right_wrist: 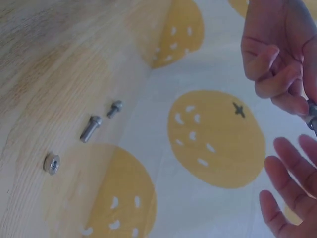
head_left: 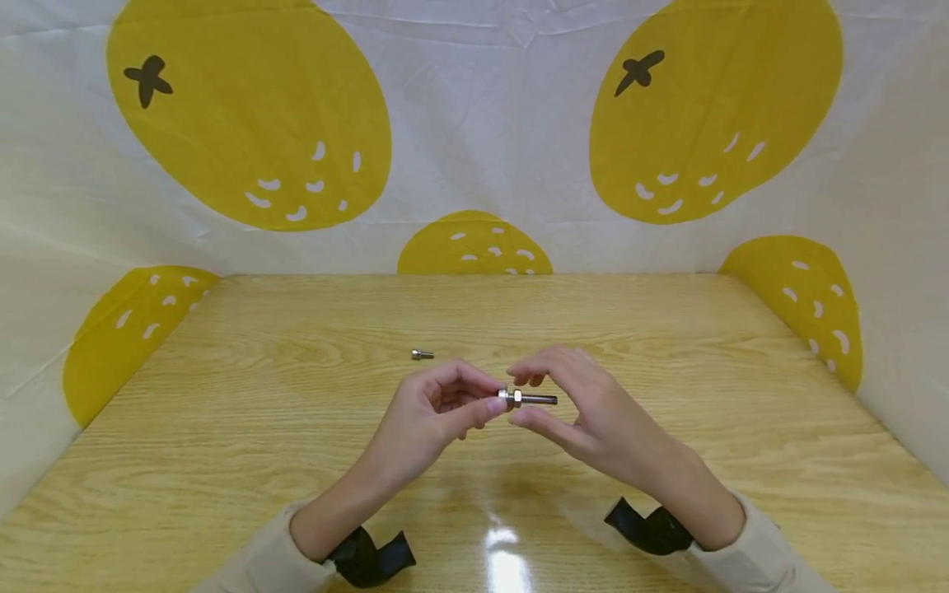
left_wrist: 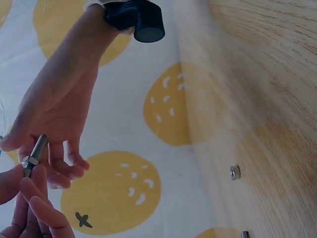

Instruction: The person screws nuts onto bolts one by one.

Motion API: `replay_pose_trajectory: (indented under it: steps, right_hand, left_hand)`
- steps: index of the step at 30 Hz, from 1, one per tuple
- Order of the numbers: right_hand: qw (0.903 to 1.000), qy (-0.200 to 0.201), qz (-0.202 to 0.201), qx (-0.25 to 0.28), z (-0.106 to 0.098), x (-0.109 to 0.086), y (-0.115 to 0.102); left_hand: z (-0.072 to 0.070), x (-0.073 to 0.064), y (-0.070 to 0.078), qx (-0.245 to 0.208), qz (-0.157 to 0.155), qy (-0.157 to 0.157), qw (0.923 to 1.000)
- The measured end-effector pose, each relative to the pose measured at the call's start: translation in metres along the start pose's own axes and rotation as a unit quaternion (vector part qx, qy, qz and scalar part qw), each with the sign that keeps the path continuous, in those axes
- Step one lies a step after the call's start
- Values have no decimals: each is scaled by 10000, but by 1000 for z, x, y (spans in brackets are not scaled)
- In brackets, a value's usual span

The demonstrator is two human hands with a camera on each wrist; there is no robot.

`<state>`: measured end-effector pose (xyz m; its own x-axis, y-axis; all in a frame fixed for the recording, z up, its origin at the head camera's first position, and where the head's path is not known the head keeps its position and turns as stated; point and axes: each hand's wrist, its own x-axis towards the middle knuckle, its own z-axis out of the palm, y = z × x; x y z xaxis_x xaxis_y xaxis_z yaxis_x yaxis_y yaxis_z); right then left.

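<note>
1. Step in hand, as judged: threading the nut along the bolt. It goes best with the bolt kept level and the nut square to the thread, turned by fingertips only.
2. Left hand: thumb and forefinger closed in a pinch on the nut end; other fingers curled.
3. Right hand: fingers half open, thumb and fingertips closing lightly round the bolt shank.
4. Location: bolt held in the air above the wooden surface, between both hands.
5. A spare screw lies on the surface at 10 o'clock from the left hand, well apart. The right wrist view shows two screws and a loose nut.
</note>
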<state>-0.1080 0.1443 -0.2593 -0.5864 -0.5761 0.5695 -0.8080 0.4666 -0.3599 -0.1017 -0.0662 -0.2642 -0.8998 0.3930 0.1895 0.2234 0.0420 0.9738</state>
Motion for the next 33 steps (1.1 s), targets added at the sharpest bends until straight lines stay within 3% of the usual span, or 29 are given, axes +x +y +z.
replay_pose_trajectory:
  steps: [8, 17, 24, 33]
  right_hand:
    - [9967, 346, -733, 106, 3, 3, 2]
    - [9985, 258, -477, -62, 5, 1, 4]
    - [9996, 165, -116, -175, 3, -1, 2]
    - [9981, 286, -549, 55, 3, 2, 1]
  left_hand:
    - [-2, 1, 1, 1, -82, 44, 10000]
    - [1, 1, -1, -84, 39, -64, 9999]
    - [2, 1, -1, -61, -74, 41, 9999]
    - [0, 2, 0, -90, -170, 69, 9998]
